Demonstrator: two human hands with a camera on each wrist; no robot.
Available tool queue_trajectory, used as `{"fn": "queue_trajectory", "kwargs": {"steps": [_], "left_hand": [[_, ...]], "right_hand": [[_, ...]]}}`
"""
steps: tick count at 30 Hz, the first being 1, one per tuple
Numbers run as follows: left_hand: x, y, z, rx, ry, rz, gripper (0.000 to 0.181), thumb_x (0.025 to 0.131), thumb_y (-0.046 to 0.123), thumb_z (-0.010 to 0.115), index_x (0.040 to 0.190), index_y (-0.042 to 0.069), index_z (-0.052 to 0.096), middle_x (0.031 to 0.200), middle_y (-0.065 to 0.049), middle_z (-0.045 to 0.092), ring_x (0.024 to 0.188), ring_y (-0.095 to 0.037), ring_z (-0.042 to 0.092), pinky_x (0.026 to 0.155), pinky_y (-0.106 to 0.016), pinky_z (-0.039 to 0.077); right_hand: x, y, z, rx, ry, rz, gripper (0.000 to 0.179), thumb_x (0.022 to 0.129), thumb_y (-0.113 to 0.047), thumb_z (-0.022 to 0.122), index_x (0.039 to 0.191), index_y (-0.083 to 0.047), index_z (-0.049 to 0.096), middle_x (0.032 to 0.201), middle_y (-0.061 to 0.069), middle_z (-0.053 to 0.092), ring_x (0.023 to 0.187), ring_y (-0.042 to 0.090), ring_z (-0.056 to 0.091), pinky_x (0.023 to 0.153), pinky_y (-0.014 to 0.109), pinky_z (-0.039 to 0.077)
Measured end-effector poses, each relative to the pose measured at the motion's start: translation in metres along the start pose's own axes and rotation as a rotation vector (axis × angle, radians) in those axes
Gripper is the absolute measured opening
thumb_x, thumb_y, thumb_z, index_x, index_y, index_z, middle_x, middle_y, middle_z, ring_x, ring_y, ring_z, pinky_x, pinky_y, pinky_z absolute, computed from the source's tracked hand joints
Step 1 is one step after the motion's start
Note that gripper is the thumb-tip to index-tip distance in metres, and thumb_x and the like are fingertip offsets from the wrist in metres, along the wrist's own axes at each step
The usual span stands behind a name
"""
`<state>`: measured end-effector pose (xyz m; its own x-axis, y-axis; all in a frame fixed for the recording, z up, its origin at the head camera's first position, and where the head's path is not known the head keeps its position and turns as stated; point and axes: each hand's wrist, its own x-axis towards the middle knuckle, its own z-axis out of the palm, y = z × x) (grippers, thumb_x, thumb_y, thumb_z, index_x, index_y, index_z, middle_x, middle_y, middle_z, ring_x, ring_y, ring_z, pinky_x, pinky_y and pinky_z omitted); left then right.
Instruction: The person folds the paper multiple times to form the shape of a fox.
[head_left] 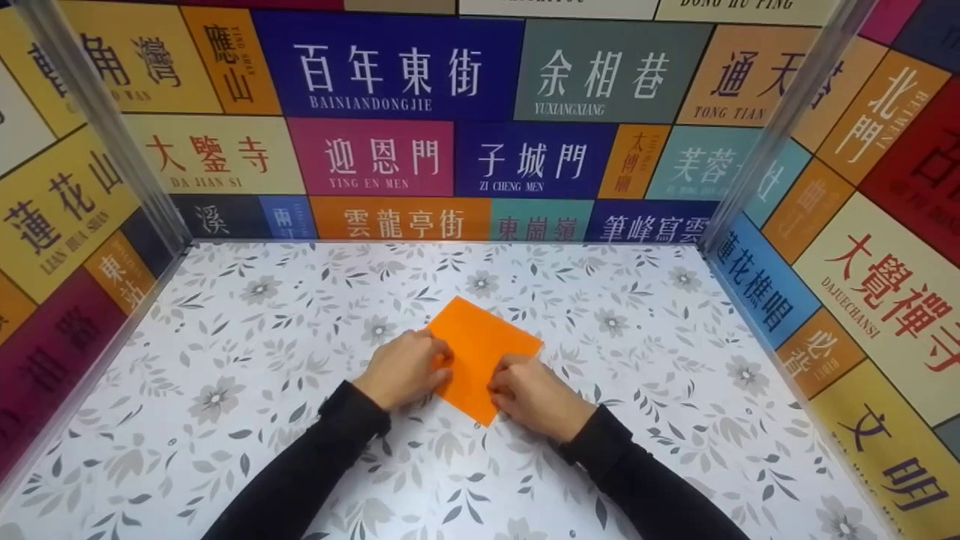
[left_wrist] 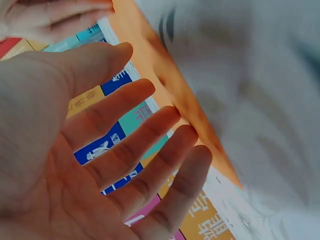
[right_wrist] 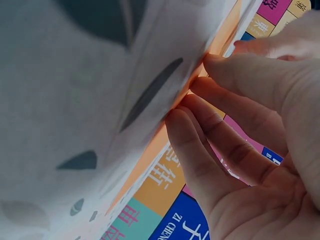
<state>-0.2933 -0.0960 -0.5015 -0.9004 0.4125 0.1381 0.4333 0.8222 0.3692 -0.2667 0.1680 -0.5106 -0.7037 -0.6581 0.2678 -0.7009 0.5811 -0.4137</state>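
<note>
A square sheet of orange paper [head_left: 480,352] lies turned cornerwise on the patterned tabletop. My left hand [head_left: 405,367] is over its left side; in the left wrist view the fingers [left_wrist: 187,170] are spread and fairly straight, tips resting on the orange paper [left_wrist: 155,65]. On the lower right side of the sheet is my right hand [head_left: 536,394]. Its fingertips [right_wrist: 180,122] press on the orange paper [right_wrist: 220,40] in the right wrist view, the thumb apart from the other fingers. Black sleeves cover both forearms.
The table [head_left: 225,442] has a white cover with grey flowers and leaves. Panels of coloured blocks with Chinese lettering stand at the back [head_left: 405,67], left [head_left: 60,225] and right [head_left: 862,300], with clear posts at the corners.
</note>
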Motion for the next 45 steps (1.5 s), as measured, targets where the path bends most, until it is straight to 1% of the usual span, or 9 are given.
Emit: {"fn": "queue_trajectory", "kwargs": {"steps": [4,8,11,16,21,25,30,37,45], "left_hand": [[0.019,-0.01,-0.007,-0.001,-0.003,-0.036,0.023,0.104,0.024,0.088,0.124,0.012,0.089,0.119,-0.013,0.085,0.109,-0.035,0.08,0.096,-0.053,0.069],[0.039,-0.02,-0.012,0.002,-0.009,-0.067,0.024,0.106,0.023,0.086,0.126,0.011,0.088,0.125,-0.013,0.086,0.118,-0.035,0.081,0.105,-0.053,0.068],[0.053,-0.026,-0.013,0.018,-0.01,-0.068,0.022,0.107,0.021,0.084,0.125,0.01,0.088,0.126,-0.014,0.086,0.12,-0.035,0.08,0.108,-0.053,0.067],[0.071,-0.034,-0.011,0.056,0.003,-0.043,0.02,0.107,0.019,0.081,0.122,0.009,0.089,0.123,-0.014,0.087,0.118,-0.035,0.081,0.106,-0.053,0.067],[0.079,-0.039,-0.007,0.076,0.019,-0.025,0.017,0.105,0.015,0.08,0.117,0.007,0.089,0.118,-0.014,0.086,0.114,-0.035,0.081,0.103,-0.053,0.069],[0.084,-0.042,-0.002,0.075,0.043,-0.013,0.013,0.104,0.012,0.078,0.11,0.006,0.088,0.112,-0.015,0.084,0.109,-0.036,0.081,0.096,-0.054,0.07],[0.097,-0.044,0.006,0.077,0.05,0.002,0.015,0.105,0.014,0.078,0.113,0.006,0.089,0.111,-0.017,0.083,0.106,-0.039,0.081,0.092,-0.056,0.07],[0.116,-0.043,0.012,0.071,0.026,0.016,0.022,0.105,0.016,0.08,0.122,0.006,0.088,0.12,-0.018,0.083,0.115,-0.04,0.079,0.1,-0.056,0.069],[0.123,-0.045,0.015,0.091,0.008,0.036,0.02,0.106,0.019,0.081,0.12,0.007,0.088,0.12,-0.017,0.083,0.115,-0.04,0.077,0.099,-0.057,0.069]], "right_hand": [[0.0,-0.001,0.001,0.013,-0.01,0.011,0.011,0.099,0.004,0.084,0.105,-0.002,0.091,0.104,0.014,0.08,0.094,0.026,0.077,0.087,0.034,0.07],[0.0,-0.001,0.002,0.014,-0.017,0.022,0.011,0.1,0.004,0.084,0.104,-0.003,0.091,0.103,0.013,0.08,0.093,0.024,0.075,0.086,0.033,0.07],[0.001,-0.002,0.003,0.016,-0.019,0.025,0.011,0.1,0.004,0.083,0.103,-0.003,0.091,0.103,0.013,0.08,0.092,0.024,0.075,0.085,0.033,0.07],[0.001,-0.003,0.005,0.015,-0.023,0.046,0.012,0.101,0.003,0.083,0.103,-0.004,0.091,0.103,0.012,0.079,0.092,0.023,0.075,0.085,0.031,0.07],[0.001,-0.004,0.008,-0.002,-0.028,0.04,0.011,0.102,0.001,0.083,0.105,-0.005,0.091,0.103,0.011,0.079,0.093,0.022,0.075,0.086,0.031,0.07],[0.001,-0.005,0.01,-0.018,-0.022,0.023,0.009,0.102,0.001,0.084,0.104,-0.004,0.091,0.102,0.01,0.078,0.093,0.022,0.075,0.086,0.031,0.069],[0.0,-0.004,0.009,-0.046,-0.001,-0.006,0.008,0.1,0.002,0.084,0.103,-0.003,0.091,0.101,0.011,0.077,0.093,0.024,0.075,0.086,0.034,0.069],[-0.001,-0.002,0.003,-0.043,-0.001,-0.002,0.009,0.101,0.001,0.083,0.102,-0.004,0.091,0.101,0.012,0.078,0.092,0.023,0.074,0.084,0.033,0.069],[-0.001,-0.001,0.001,-0.031,0.0,0.005,0.01,0.101,0.002,0.083,0.103,-0.004,0.091,0.102,0.012,0.078,0.092,0.023,0.075,0.084,0.033,0.069]]}}
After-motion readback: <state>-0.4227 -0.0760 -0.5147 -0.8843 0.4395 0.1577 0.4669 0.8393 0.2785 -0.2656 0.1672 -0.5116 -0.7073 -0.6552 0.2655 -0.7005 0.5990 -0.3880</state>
